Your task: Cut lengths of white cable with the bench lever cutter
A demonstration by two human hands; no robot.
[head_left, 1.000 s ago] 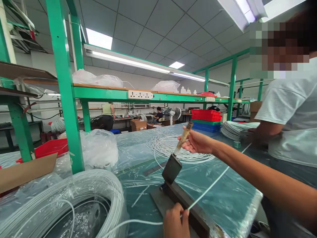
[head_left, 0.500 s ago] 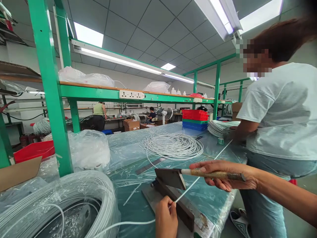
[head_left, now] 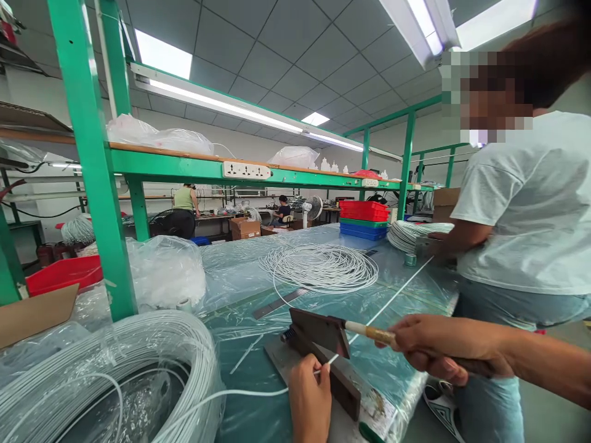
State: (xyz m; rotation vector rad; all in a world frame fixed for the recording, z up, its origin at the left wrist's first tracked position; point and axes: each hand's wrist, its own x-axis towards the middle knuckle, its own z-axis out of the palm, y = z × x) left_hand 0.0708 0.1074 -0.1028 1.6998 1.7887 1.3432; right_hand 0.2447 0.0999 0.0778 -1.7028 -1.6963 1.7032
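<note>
Hands work at dark metal lever cutter point(head_left: 323, 354) on the bench's front edge; all places below are rel. to this cutter. Right hand point(head_left: 443, 347) comes in from the right side, forearm approx. level, fingers wrapped closed around the cutter's wooden handle point(head_left: 376, 335); the blade plate is low, near the base bar. Left hand point(head_left: 308, 403) is just in front of the cutter, low at the picture's bottom, thumb and fingers pinched narrow on thin white cable point(head_left: 332, 360), which lies under the blade. From the pinch the cable goes left to big coil of white cable in plastic wrap point(head_left: 138, 369), and on the other side it runs straight away to the far right, toward a co-worker in white T-shirt point(head_left: 530, 203) standing at the bench's right edge.

Behind the cutter a loose flat coil of white cable point(head_left: 321, 267) lies on clear plastic sheet over the table point(head_left: 240, 271), w/ open surface between coil and cutter. Green steel post point(head_left: 92, 166) stands far left, behind the big coil. Right of the cutter the table edge is very near, the right hand is past it, over the floor.
</note>
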